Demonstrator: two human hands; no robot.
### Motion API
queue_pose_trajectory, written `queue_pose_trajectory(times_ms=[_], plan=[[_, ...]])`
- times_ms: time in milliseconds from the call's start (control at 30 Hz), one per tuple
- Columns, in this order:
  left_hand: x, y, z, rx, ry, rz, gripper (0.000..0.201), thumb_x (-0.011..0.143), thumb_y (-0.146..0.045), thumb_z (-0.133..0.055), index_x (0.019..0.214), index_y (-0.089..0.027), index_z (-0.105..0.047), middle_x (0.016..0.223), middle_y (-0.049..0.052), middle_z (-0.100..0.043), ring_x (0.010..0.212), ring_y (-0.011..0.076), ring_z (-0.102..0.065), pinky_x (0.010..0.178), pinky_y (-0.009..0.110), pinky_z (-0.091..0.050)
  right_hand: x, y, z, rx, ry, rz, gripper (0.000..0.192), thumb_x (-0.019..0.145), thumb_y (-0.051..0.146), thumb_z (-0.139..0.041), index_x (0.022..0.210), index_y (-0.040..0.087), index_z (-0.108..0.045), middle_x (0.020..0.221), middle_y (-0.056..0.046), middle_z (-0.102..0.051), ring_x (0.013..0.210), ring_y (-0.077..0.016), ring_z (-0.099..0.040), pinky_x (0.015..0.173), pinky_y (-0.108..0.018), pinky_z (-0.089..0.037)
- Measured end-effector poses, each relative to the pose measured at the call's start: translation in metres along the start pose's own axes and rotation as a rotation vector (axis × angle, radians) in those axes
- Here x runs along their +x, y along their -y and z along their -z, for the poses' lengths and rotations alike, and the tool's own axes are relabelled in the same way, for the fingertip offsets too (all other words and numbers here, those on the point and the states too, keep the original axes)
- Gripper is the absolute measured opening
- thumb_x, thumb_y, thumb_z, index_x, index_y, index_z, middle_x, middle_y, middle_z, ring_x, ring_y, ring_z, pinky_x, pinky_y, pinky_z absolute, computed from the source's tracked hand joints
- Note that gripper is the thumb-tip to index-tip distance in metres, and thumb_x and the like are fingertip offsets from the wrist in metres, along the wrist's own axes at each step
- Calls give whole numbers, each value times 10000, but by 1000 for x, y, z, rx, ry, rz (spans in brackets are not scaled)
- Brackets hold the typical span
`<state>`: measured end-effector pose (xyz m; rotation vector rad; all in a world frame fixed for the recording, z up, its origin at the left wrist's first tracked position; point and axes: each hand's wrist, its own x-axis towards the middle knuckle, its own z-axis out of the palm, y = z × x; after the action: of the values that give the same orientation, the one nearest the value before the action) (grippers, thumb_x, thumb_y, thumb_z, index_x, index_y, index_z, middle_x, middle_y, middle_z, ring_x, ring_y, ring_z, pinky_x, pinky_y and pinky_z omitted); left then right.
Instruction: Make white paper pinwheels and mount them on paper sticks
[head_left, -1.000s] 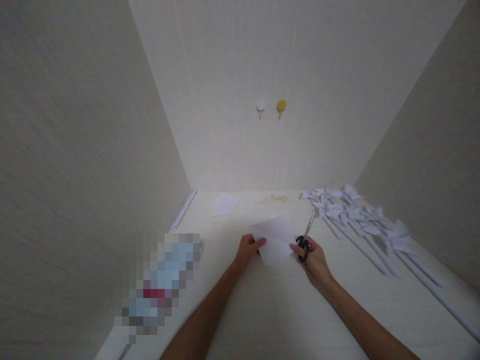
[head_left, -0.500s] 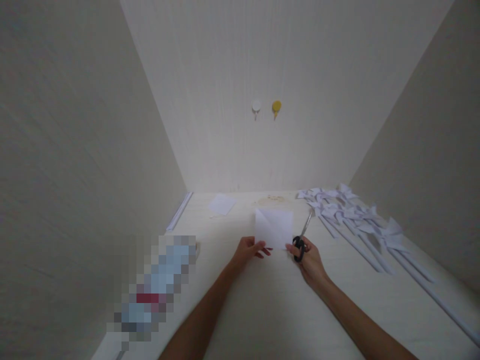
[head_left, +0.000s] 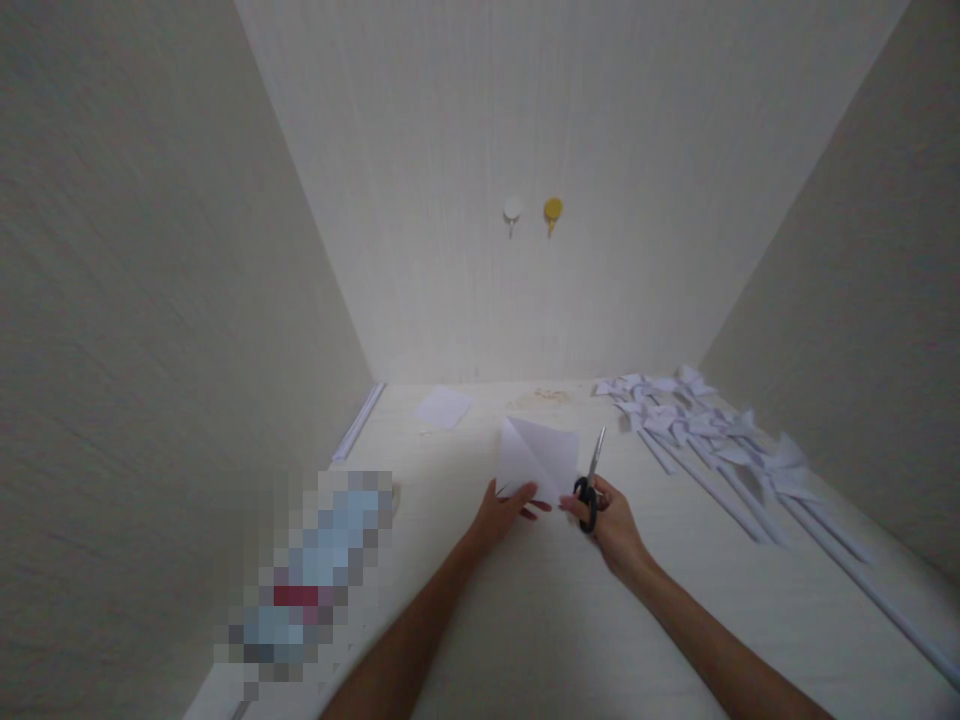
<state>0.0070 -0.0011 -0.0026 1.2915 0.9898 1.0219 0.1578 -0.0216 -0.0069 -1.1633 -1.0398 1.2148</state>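
A white square sheet of paper (head_left: 534,455) with a diagonal crease is held up over the table. My left hand (head_left: 508,515) grips its lower left edge, thumb in front and fingers behind. My right hand (head_left: 606,520) is closed around the black handles of a pair of scissors (head_left: 586,495), whose blades point up and away from me. The right thumb sits close to the paper's lower right corner; whether it pinches the corner I cannot tell.
Several white paper pinwheels (head_left: 686,425) on paper sticks lie along the right. Another paper sheet (head_left: 444,408) lies at the back left, near white paper sticks (head_left: 358,422) by the left wall. A pixelated object (head_left: 315,570) is at front left. White (head_left: 512,210) and yellow hooks (head_left: 553,210) hang on the back wall.
The paper has shifted slightly left and tilted, its diagonal crease now plainer. My right hand with the scissors has moved a little left, and the left hand has turned slightly.
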Motion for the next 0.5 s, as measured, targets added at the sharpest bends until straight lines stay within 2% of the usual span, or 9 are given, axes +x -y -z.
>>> queue_pose_trajectory(times_ms=[133, 267, 367, 500], plan=[[-1, 0, -2, 5, 18, 24, 311, 645, -413, -531, 762, -128, -568, 717, 65, -654, 584, 165, -605, 483, 235, -436, -2, 3, -1, -26, 24, -5, 344, 470, 291, -705, 570, 180, -394, 436, 81, -429, 380, -43, -333, 361, -174, -215], [-1, -1, -2, 11, -12, 57, 318, 664, -414, -496, 692, -110, -588, 658, 71, -659, 518, 142, -589, 494, 237, -437, -3, 6, -2, -30, 28, 2, 351, 466, 301, -701, 570, 182, -387, 445, 75, -438, 391, -49, -348, 366, -177, -231], [0, -5, 1, -22, -115, 66, 336, 680, -404, -472, 605, -102, -598, 622, 85, -660, 501, 143, -585, 511, 246, -444, -3, 8, -2, -39, 33, -12, 372, 458, 315, -701, 553, 190, -364, 436, 77, -433, 386, -55, -356, 370, -181, -231], [2, -8, 7, -35, -289, 67, 354, 688, -396, -470, 529, -109, -604, 562, 83, -652, 504, 155, -590, 538, 258, -455, -3, 8, -1, -100, 161, -47, 390, 468, 328, -696, 537, 195, -335, 413, 88, -397, 381, -52, -337, 370, -180, -215]])
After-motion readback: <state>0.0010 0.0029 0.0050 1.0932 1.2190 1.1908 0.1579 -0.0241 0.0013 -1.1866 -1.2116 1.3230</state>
